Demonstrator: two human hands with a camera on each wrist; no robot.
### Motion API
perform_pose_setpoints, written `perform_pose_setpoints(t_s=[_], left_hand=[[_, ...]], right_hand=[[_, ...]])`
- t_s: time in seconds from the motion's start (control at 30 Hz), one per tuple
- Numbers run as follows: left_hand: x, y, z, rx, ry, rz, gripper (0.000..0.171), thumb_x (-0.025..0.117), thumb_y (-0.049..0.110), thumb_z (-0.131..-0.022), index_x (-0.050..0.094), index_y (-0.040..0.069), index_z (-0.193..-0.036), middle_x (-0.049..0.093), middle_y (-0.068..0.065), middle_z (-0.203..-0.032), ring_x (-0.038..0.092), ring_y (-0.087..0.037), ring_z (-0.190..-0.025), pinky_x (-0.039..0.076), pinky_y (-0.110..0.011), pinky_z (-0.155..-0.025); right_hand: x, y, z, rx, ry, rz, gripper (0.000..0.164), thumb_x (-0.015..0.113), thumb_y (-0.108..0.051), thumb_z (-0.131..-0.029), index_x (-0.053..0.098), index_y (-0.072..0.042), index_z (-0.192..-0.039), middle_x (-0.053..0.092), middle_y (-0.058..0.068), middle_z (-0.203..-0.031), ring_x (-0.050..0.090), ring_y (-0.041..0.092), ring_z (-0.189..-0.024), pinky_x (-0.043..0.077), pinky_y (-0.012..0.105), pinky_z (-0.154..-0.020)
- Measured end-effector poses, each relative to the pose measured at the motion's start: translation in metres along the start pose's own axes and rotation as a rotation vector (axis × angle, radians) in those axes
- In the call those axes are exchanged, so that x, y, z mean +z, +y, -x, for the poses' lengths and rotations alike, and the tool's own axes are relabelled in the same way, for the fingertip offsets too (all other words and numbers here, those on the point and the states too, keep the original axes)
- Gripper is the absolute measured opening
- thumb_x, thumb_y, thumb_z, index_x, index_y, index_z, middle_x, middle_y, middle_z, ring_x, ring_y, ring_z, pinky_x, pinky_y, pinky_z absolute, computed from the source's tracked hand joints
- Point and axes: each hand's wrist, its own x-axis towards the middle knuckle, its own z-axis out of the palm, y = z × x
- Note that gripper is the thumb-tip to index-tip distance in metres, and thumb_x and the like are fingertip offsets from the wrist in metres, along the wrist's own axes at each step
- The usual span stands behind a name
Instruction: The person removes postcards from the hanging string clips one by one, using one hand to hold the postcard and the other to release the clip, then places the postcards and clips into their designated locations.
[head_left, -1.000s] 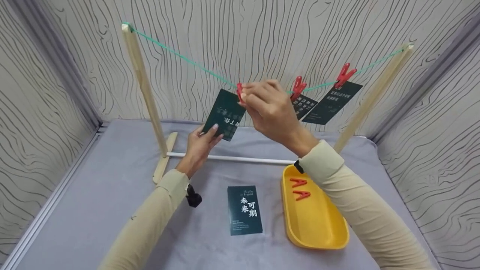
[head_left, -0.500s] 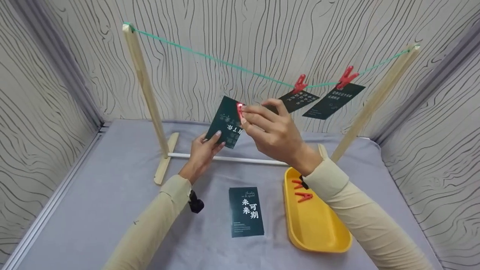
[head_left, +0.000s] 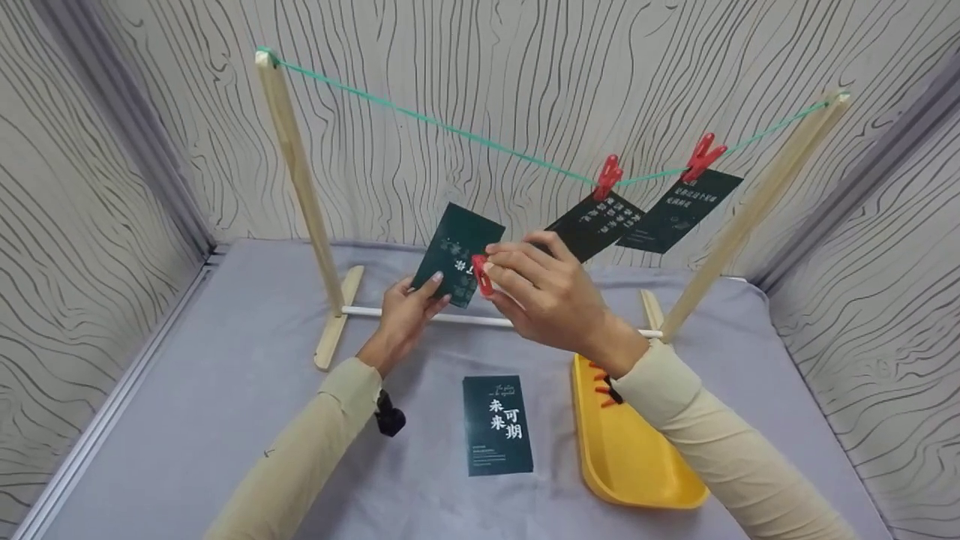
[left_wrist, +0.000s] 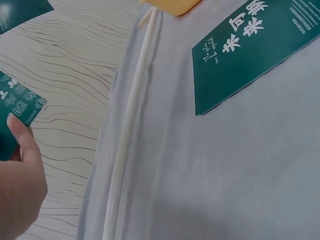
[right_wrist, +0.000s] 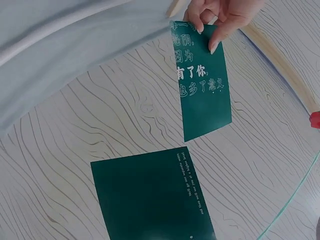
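Observation:
My left hand (head_left: 405, 319) pinches a dark green card (head_left: 459, 251) by its lower edge, thumb over the printed face. In the left wrist view the thumb (left_wrist: 25, 142) lies on that card (left_wrist: 17, 107). My right hand (head_left: 559, 292) pinches a small red clothespin (head_left: 482, 275) in front of the card's right edge; whether they touch I cannot tell. Two more cards hang from the green cord (head_left: 450, 129) on red clothespins: one card (head_left: 600, 225) behind my right hand, the other card (head_left: 681, 210) farther right.
Wooden posts (head_left: 292, 165) hold the cord, joined below by a white rod (head_left: 472, 320). A stack of green cards (head_left: 499, 426) lies on the grey cloth (head_left: 187, 420). A yellow tray (head_left: 634, 480) with red clothespins stands at right, partly under my right forearm.
My right hand has come down from the cord with the clothespin, and the cord has straightened. The card in my left hand has dropped slightly.

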Motion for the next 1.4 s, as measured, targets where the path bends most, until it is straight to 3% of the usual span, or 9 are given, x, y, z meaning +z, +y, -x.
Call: perform_pose_setpoints(t_s=[0.33,0.47,0.6,0.8,1.1,1.27,1.4], left_hand=[[0.001,-0.010,0.014,-0.055,0.030,-0.241,0.036,0.068,0.010,-0.091,0.053,-0.001,-0.122,0.064,-0.019,-0.112,0.071,-0.014,-0.076,0.060,-0.030,-0.080],[-0.001,-0.016,0.020,-0.082,0.007,-0.313,0.035,0.069,0.012,-0.091,0.055,0.002,-0.122,0.068,-0.018,-0.110,0.072,-0.017,-0.078,0.061,-0.029,-0.073],[-0.003,-0.021,0.025,-0.099,0.003,-0.379,0.037,0.070,0.016,-0.091,0.057,0.005,-0.123,0.071,-0.014,-0.107,0.071,-0.016,-0.080,0.060,-0.032,-0.076],[-0.008,-0.025,0.028,-0.104,-0.009,-0.413,0.039,0.068,0.018,-0.092,0.058,0.006,-0.127,0.073,-0.010,-0.102,0.067,-0.013,-0.078,0.057,-0.029,-0.075],[-0.016,-0.025,0.028,-0.135,-0.044,-0.399,0.040,0.062,0.024,-0.095,0.059,0.010,-0.132,0.072,-0.007,-0.114,0.067,-0.014,-0.092,0.056,-0.029,-0.080],[-0.018,-0.028,0.026,-0.144,-0.060,-0.420,0.039,0.061,0.025,-0.096,0.060,0.008,-0.131,0.071,-0.006,-0.114,0.067,-0.012,-0.093,0.055,-0.025,-0.079],[-0.018,-0.032,0.028,-0.132,-0.071,-0.479,0.036,0.063,0.027,-0.095,0.064,0.007,-0.125,0.073,-0.006,-0.103,0.066,-0.011,-0.085,0.054,-0.024,-0.073]], right_hand=[[-0.002,-0.011,0.025,0.099,-0.045,-0.108,0.034,0.076,-0.017,-0.080,0.064,0.000,-0.106,0.070,0.012,-0.111,0.068,0.025,-0.107,0.057,0.039,-0.090],[-0.002,-0.018,0.037,0.107,-0.052,-0.122,0.035,0.077,-0.014,-0.077,0.063,0.001,-0.105,0.070,0.013,-0.109,0.068,0.024,-0.102,0.058,0.037,-0.088],[-0.003,-0.024,0.049,0.118,-0.069,-0.133,0.035,0.076,-0.014,-0.078,0.063,0.001,-0.107,0.069,0.012,-0.109,0.067,0.023,-0.103,0.058,0.036,-0.088],[-0.010,-0.028,0.071,0.176,-0.104,-0.158,0.037,0.075,-0.015,-0.080,0.064,0.000,-0.111,0.070,0.009,-0.108,0.067,0.021,-0.101,0.058,0.034,-0.087],[-0.024,-0.034,0.105,0.433,-0.221,-0.170,0.041,0.080,-0.020,-0.078,0.063,-0.006,-0.113,0.070,0.003,-0.103,0.066,0.015,-0.097,0.059,0.034,-0.085],[-0.024,-0.037,0.122,0.435,-0.301,-0.170,0.040,0.080,-0.022,-0.079,0.064,-0.009,-0.113,0.069,0.000,-0.099,0.065,0.013,-0.092,0.060,0.033,-0.083],[-0.026,-0.037,0.136,0.431,-0.345,-0.172,0.038,0.080,-0.022,-0.079,0.065,-0.010,-0.112,0.069,-0.001,-0.099,0.064,0.012,-0.090,0.059,0.030,-0.080]])
